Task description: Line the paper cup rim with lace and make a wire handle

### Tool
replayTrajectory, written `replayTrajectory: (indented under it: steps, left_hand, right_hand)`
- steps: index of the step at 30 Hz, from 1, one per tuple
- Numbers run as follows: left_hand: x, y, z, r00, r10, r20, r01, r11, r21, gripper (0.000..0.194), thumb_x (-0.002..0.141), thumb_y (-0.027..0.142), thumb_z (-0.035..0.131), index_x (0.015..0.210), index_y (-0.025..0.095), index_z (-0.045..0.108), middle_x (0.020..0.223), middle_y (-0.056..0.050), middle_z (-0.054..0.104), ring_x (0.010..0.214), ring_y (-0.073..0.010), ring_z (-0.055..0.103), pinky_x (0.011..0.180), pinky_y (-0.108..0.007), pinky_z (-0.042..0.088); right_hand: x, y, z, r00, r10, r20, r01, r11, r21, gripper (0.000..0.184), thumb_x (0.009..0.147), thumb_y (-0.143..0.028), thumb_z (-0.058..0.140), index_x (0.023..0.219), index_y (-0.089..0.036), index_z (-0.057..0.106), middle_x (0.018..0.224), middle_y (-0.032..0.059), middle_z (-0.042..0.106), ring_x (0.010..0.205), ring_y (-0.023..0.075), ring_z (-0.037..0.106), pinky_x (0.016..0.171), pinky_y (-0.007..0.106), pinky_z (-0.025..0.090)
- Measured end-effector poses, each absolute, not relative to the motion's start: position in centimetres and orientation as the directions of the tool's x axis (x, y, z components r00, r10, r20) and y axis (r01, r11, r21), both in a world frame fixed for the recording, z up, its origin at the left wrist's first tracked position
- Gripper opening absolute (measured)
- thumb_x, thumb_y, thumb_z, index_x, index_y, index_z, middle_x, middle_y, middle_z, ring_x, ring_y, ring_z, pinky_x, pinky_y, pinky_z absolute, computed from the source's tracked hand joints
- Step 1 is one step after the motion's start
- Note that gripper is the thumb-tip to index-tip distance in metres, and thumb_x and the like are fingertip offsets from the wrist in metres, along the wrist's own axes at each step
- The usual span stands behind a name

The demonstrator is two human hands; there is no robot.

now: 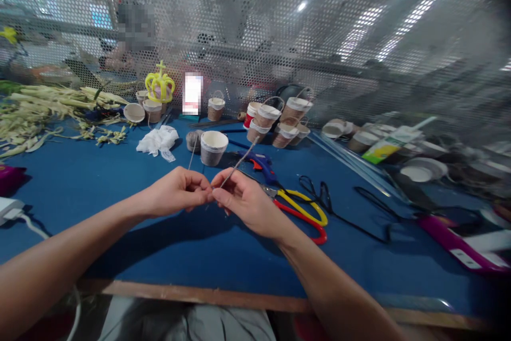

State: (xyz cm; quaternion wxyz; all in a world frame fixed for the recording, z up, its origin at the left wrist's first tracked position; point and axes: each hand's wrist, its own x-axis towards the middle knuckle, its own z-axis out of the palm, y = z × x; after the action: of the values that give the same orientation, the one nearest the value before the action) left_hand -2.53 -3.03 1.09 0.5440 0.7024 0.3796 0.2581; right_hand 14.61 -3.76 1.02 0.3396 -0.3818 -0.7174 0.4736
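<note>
My left hand (181,189) and my right hand (243,197) meet fingertip to fingertip above the blue table. Both are closed in a pinch on a grey-brown cord (240,161), whose stiff-looking end sticks up to the right past my right fingers. A thinner strand rises from my left hand toward a ball of grey yarn (194,141). Just right of that ball stands a small paper cup (213,149) with a grey lower part and white rim. Scissors (299,210) with yellow and red handles lie beside my right wrist. The cord between my fingertips is mostly hidden.
A blue glue gun (261,164) lies behind the scissors, near black cables (339,216). Several wrapped cups with handles (267,115) stand at the back. Crumpled white tissue (158,142), a yellow crown (160,85) and dried husks (43,107) are left. A perforated metal screen (247,27) rises behind.
</note>
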Motion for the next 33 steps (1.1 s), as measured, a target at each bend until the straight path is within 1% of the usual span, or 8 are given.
replayTrajectory:
  steps: [2, 4, 7, 10, 12, 20, 28, 33]
  left_hand:
    - [-2.61, -2.97, 1.08, 0.587, 0.808, -0.045, 0.234, -0.117, 0.965, 0.026, 0.075, 0.033, 0.054, 0.059, 0.013, 0.049, 0.047, 0.008, 0.039, 0.042, -0.0035, 0.034, 0.04, -0.015, 0.027]
    - [-2.7, -2.95, 1.08, 0.596, 0.802, -0.036, 0.236, -0.133, 0.963, 0.026, 0.076, 0.033, 0.053, 0.06, 0.013, 0.05, 0.049, 0.007, 0.041, 0.043, -0.0037, 0.036, 0.041, -0.015, 0.029]
    - [-2.89, -2.97, 1.26, 0.606, 0.795, -0.01, 0.256, -0.183, 0.949, 0.023, 0.079, 0.032, 0.05, 0.068, 0.012, 0.053, 0.054, 0.005, 0.046, 0.046, -0.0044, 0.04, 0.043, -0.015, 0.031]
    - [-3.08, -3.03, 1.54, 0.605, 0.796, 0.004, 0.311, -0.241, 0.919, 0.019, 0.081, 0.028, 0.046, 0.078, 0.012, 0.055, 0.053, 0.005, 0.049, 0.048, -0.0054, 0.043, 0.045, -0.015, 0.033]
    - [-3.14, -3.06, 1.65, 0.598, 0.801, 0.005, 0.343, -0.262, 0.902, 0.017, 0.082, 0.026, 0.045, 0.081, 0.013, 0.055, 0.053, 0.005, 0.05, 0.048, -0.0056, 0.043, 0.045, -0.015, 0.033]
    - [-3.04, -3.22, 1.56, 0.595, 0.804, 0.015, 0.374, -0.293, 0.88, 0.017, 0.081, 0.026, 0.045, 0.08, 0.013, 0.055, 0.053, 0.005, 0.05, 0.047, -0.0062, 0.044, 0.045, -0.016, 0.033]
    - [-2.82, -3.42, 1.56, 0.602, 0.798, 0.007, 0.399, -0.308, 0.864, 0.02, 0.081, 0.028, 0.044, 0.078, 0.012, 0.055, 0.054, 0.004, 0.051, 0.049, -0.0068, 0.045, 0.047, -0.016, 0.035]
    - [-2.69, -3.44, 1.28, 0.601, 0.799, 0.005, 0.4, -0.306, 0.864, 0.023, 0.08, 0.032, 0.045, 0.072, 0.012, 0.054, 0.052, 0.004, 0.049, 0.048, -0.0065, 0.045, 0.046, -0.017, 0.035]
  right_hand:
    - [14.66, -3.79, 1.15, -0.493, 0.859, 0.139, 0.189, 0.262, -0.946, 0.013, 0.079, -0.029, 0.053, 0.08, -0.017, 0.049, 0.069, -0.0024, 0.049, 0.054, 0.0072, 0.045, 0.051, 0.022, 0.039]
    - [14.71, -3.77, 1.18, -0.496, 0.858, 0.134, 0.192, 0.259, -0.947, 0.013, 0.08, -0.029, 0.053, 0.075, -0.017, 0.049, 0.065, -0.0034, 0.047, 0.051, 0.0067, 0.044, 0.049, 0.021, 0.038]
    - [14.83, -3.68, 1.17, -0.474, 0.874, 0.108, 0.238, 0.245, -0.94, 0.016, 0.081, -0.031, 0.05, 0.072, -0.017, 0.046, 0.059, -0.0047, 0.045, 0.049, 0.0069, 0.043, 0.048, 0.021, 0.037]
    - [14.98, -3.55, 1.18, -0.439, 0.893, 0.093, 0.288, 0.238, -0.927, 0.018, 0.082, -0.033, 0.048, 0.072, -0.018, 0.044, 0.057, -0.0058, 0.042, 0.048, 0.0073, 0.042, 0.047, 0.021, 0.036]
    - [15.05, -3.48, 1.18, -0.434, 0.896, 0.094, 0.312, 0.247, -0.917, 0.019, 0.082, -0.034, 0.048, 0.072, -0.018, 0.044, 0.056, -0.0063, 0.041, 0.048, 0.0075, 0.041, 0.047, 0.022, 0.035]
    - [15.04, -3.4, 1.11, -0.416, 0.902, 0.118, 0.374, 0.288, -0.882, 0.02, 0.082, -0.034, 0.048, 0.069, -0.019, 0.044, 0.051, -0.0072, 0.038, 0.046, 0.0079, 0.037, 0.046, 0.022, 0.031]
    - [14.81, -3.4, 0.98, -0.363, 0.915, 0.174, 0.385, 0.317, -0.867, 0.025, 0.079, -0.036, 0.051, 0.064, -0.018, 0.044, 0.054, -0.0057, 0.041, 0.048, 0.0073, 0.033, 0.046, 0.021, 0.028]
    - [14.63, -3.47, 0.86, -0.34, 0.926, 0.167, 0.394, 0.301, -0.868, 0.025, 0.077, -0.036, 0.053, 0.062, -0.017, 0.047, 0.053, -0.0049, 0.044, 0.049, 0.0077, 0.035, 0.046, 0.021, 0.03]
